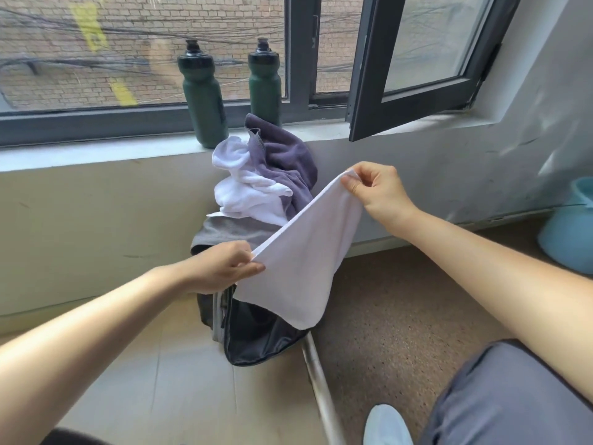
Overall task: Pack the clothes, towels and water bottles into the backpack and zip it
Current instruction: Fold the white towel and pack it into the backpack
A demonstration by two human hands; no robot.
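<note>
A white towel hangs stretched between both hands, folded over. My left hand pinches its lower left corner. My right hand pinches its upper right corner. Below the towel the dark backpack lies open on the floor, its black lining showing. Behind it a pile leans against the wall: a crumpled white cloth, a purple-grey towel and a grey garment. Two dark green water bottles stand upright on the window sill.
An open window sash juts inward above the sill at the right. A light blue bucket-like container stands on the floor at far right. A metal pole lies on the floor by my knee and shoe.
</note>
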